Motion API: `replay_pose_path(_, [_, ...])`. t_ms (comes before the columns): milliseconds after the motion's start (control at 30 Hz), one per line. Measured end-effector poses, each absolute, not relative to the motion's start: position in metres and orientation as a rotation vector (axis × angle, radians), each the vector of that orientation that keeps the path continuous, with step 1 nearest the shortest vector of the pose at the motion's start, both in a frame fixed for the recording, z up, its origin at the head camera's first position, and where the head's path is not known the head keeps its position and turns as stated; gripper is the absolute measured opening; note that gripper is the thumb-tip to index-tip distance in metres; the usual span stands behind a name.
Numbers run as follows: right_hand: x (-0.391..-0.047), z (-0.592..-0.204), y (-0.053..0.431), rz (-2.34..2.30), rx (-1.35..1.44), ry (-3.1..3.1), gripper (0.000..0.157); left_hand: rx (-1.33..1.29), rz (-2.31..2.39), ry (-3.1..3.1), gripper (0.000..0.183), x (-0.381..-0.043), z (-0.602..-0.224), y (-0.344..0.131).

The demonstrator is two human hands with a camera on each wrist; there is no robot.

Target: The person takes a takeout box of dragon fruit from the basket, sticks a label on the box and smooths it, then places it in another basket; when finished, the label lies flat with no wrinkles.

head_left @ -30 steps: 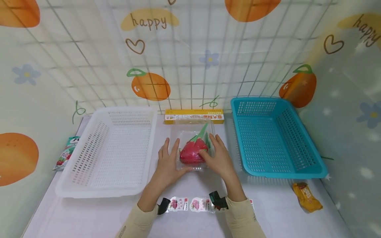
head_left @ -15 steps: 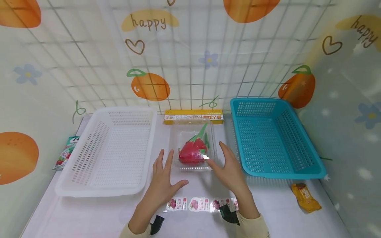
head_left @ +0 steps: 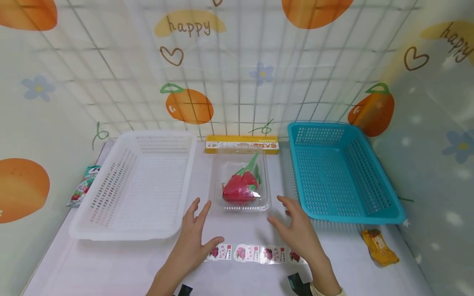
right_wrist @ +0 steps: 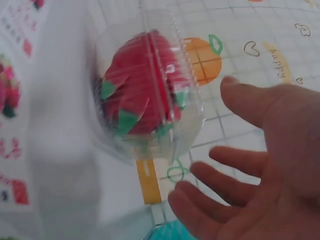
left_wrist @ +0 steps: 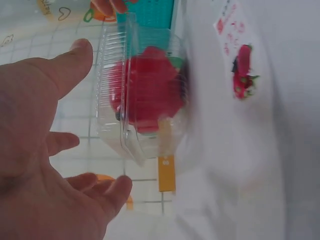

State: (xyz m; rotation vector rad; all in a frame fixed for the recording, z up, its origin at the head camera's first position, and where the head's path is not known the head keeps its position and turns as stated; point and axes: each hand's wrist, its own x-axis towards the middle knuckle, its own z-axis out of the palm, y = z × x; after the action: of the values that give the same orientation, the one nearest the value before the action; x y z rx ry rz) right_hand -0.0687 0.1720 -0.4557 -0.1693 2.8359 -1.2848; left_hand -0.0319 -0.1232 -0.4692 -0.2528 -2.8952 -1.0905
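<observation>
A clear plastic clamshell box sits closed in the middle of the table, with a red, green-tipped dragon fruit inside. My left hand hovers at its near left, fingers spread and holding nothing. To the near right, my right hand is likewise spread and apart from the box. Both wrist views show a gap between the fingers and the clamshell. Between the hands and nearer me lies a strip of dragon fruit stickers, its left end close by the left thumb.
A white basket stands to the left, a teal basket to the right. Behind the clamshell lies a yellow pasta box. A green snack bag is partly behind the white basket; a small yellow packet lies front right.
Both hands have let go of the clamshell and drawn back toward me, moving apart to either side. The box has stayed in place with its lid down.
</observation>
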Motion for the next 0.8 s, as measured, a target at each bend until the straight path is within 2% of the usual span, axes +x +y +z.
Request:
replay_pose_path(367, [-0.063, -0.475, 0.188, -1.162, -0.260, 2.698, 0.053, -0.259, -1.143, -3.040, 0.093, -0.022, -0.479, -0.136])
replay_pose_path(800, [-0.056, -0.490, 0.209, -1.021, -0.382, 2.555, 0.056, -0.400, -0.977, -3.063, 0.067, -0.021, -0.503, -0.156])
